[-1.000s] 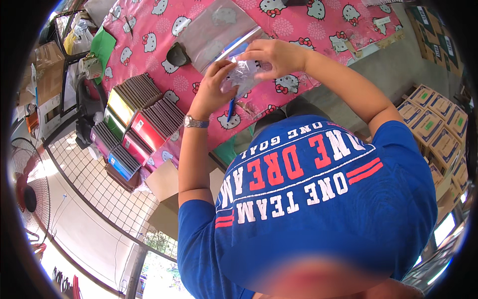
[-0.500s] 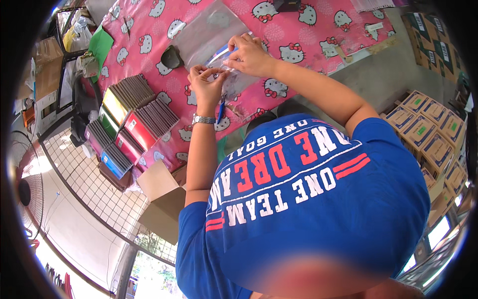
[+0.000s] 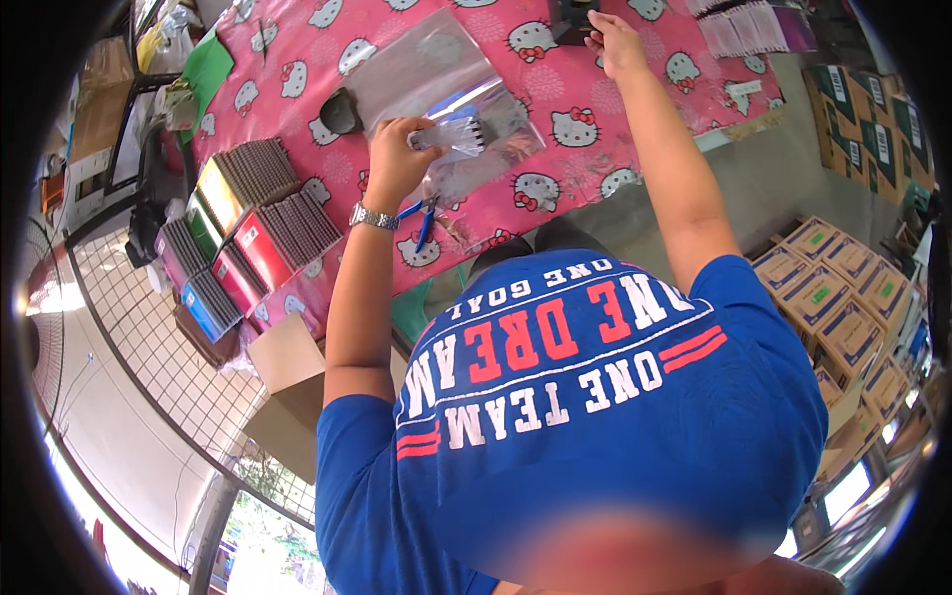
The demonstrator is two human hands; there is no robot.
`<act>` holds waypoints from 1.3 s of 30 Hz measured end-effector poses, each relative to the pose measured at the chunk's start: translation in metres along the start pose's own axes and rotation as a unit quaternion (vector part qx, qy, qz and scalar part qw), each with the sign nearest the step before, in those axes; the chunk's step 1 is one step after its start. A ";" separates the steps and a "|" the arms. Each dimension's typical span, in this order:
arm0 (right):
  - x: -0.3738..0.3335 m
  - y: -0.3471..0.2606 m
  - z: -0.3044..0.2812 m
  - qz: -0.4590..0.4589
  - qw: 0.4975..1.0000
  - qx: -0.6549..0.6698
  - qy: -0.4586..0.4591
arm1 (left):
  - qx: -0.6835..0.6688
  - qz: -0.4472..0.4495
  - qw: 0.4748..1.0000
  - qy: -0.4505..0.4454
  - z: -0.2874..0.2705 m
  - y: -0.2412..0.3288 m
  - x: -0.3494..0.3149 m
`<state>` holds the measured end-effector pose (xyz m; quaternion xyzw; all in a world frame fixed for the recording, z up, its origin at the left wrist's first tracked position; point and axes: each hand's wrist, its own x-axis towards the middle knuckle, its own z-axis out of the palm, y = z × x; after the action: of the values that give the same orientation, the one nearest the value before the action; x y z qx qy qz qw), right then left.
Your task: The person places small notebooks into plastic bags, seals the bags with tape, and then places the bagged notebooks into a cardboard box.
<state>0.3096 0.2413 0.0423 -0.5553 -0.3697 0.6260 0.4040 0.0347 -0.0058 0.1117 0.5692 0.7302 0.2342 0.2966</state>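
Note:
My left hand point(image 3: 400, 157), a metal watch on its wrist, is closed on a small clear packet point(image 3: 458, 137) of white pieces with dark tips. The packet lies over larger clear plastic bags point(image 3: 421, 69) spread on the table, with something blue showing through. My right hand point(image 3: 617, 48) is at the table's far side, fingers pinched together beside a black dispenser-like block point(image 3: 573, 22). What those fingers grip is too small to make out. Just below my left hand lie blue-handled pliers point(image 3: 426, 223). A dark, cup-like piece point(image 3: 340, 111) sits to the left of the bags.
Stacks of spiral-bound notebooks point(image 3: 263, 213) stand at the table's left edge. A pink patterned cloth point(image 3: 555, 174) covers the table. White strips point(image 3: 739, 30) lie at the far right. Cartons point(image 3: 828, 283) are piled to the right, and an open cardboard box point(image 3: 293, 367) is below the notebooks.
My right hand has left the packet and reached away to the black block at the far side. My left hand keeps the packet, whose dark-tipped pieces now show.

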 end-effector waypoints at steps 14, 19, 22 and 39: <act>-0.105 -0.041 0.165 0.108 0.797 -0.247 -0.541 | -0.463 -0.084 0.879 0.070 0.058 -0.040 -0.020; -0.080 -0.024 0.209 -0.233 0.393 -0.644 -0.614 | -0.481 -0.102 0.870 0.040 0.053 -0.032 -0.017; -0.052 0.004 0.198 -0.078 0.455 -0.613 -0.641 | -0.477 -0.074 0.873 0.068 0.052 -0.027 -0.015; -0.113 -0.082 0.021 -0.359 0.921 -0.125 -0.084 | -0.493 -0.002 0.860 0.130 0.009 0.071 0.017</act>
<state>0.3026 0.1699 0.1643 -0.3762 -0.6521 0.4319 0.4967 0.0877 0.0278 0.1508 0.3112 0.5529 0.6348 0.4410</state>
